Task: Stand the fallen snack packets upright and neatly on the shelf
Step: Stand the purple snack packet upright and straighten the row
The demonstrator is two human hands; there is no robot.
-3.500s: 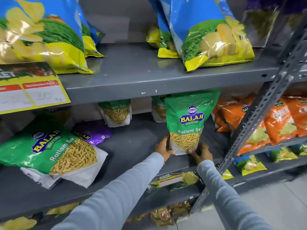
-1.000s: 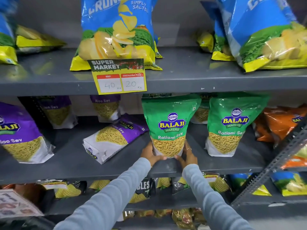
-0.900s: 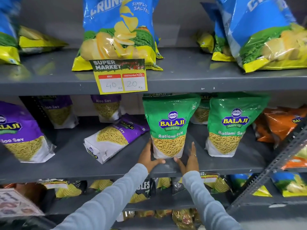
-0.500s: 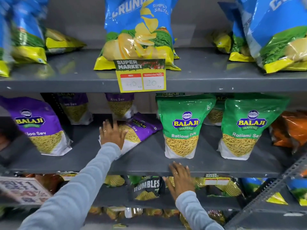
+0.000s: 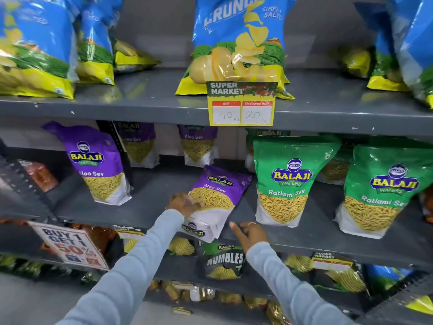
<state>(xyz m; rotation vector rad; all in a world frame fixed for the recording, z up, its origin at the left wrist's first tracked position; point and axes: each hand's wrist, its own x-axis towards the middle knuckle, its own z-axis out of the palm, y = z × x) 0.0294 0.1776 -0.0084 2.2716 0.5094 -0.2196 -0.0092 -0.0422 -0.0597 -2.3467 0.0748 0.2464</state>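
Note:
A purple Aloo Sev packet (image 5: 216, 198) leans tilted on the grey middle shelf (image 5: 145, 207), its base hanging past the shelf's front edge. My left hand (image 5: 185, 204) grips its left side. My right hand (image 5: 249, 234) hovers open just right of the packet's base, not touching it. Two green Ratlami Sev packets (image 5: 289, 181) (image 5: 384, 191) stand upright to the right. Another purple Aloo Sev packet (image 5: 96, 165) stands upright to the left.
Two more purple packets (image 5: 198, 145) stand at the shelf's back. Blue chip bags (image 5: 239, 43) fill the upper shelf behind a yellow price tag (image 5: 241, 104). An offer sign (image 5: 70, 245) hangs lower left. Dark packets (image 5: 223, 261) sit on the shelf below.
Both hands left the standing green packet. My left hand reached left and took hold of the fallen purple packet, pulling it forward and raising it; my right hand moved toward its base.

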